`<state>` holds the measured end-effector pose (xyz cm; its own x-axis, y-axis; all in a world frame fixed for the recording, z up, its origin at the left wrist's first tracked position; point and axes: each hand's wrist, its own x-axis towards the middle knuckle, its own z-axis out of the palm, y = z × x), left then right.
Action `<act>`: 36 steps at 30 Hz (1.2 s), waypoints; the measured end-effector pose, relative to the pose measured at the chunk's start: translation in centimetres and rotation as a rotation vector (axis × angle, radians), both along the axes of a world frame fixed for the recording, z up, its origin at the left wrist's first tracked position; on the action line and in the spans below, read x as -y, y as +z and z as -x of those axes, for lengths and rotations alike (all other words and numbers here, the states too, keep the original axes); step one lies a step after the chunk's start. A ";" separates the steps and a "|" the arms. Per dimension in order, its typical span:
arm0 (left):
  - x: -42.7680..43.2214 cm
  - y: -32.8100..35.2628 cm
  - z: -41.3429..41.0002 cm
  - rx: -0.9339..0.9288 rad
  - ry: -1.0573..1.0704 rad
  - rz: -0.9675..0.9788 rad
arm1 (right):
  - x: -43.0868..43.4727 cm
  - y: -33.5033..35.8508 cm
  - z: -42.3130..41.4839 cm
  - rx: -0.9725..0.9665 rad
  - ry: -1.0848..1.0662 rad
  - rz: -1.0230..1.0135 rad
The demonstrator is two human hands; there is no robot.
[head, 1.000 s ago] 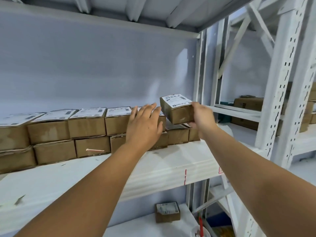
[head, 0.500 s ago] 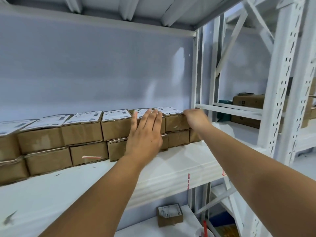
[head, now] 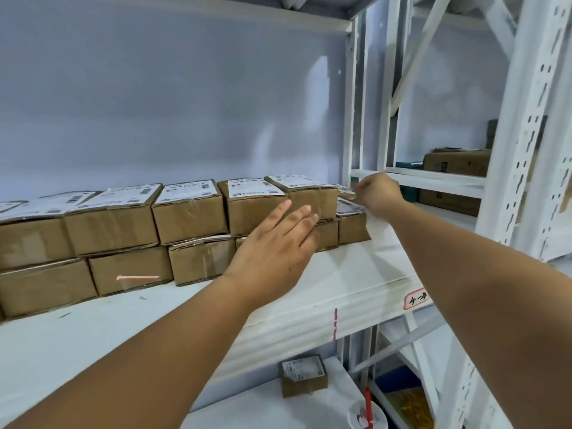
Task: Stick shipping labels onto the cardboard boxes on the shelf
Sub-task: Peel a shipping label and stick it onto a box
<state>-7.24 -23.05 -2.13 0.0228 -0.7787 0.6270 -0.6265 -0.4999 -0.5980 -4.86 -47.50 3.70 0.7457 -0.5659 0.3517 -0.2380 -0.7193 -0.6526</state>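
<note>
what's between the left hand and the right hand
In the head view, the top row's end box, labelled on top, sits between the left hand and the right hand; a lower box lies just below the right hand.

Brown cardboard boxes [head: 188,218], white labels [head: 185,191] on top, stand two high in a row from 9 o'clock to centre on the shelf [head: 356,283].

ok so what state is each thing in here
top row boxes: closed, labelled on top
bottom row boxes: closed, tops covered by the top row
end box: closed, label on top
lower shelf box: closed, labelled
left hand: open, fingers straight
right hand: fingers curled at the top row's right end; grip unclear
</note>
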 end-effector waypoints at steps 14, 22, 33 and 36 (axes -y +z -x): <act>0.2 -0.8 -1.3 -0.260 -0.061 -0.010 | 4.5 0.8 -7.3 -0.253 0.022 0.310; 0.0 -0.2 -0.3 -0.173 -0.042 -0.042 | 4.7 -0.6 -8.9 -0.361 0.053 0.313; -0.1 -0.2 -0.7 -0.173 -0.007 -0.018 | 1.8 3.1 -3.5 0.152 -0.123 0.055; -0.2 0.0 -0.4 -0.124 0.025 -0.042 | -1.4 4.0 0.2 0.350 -0.106 0.074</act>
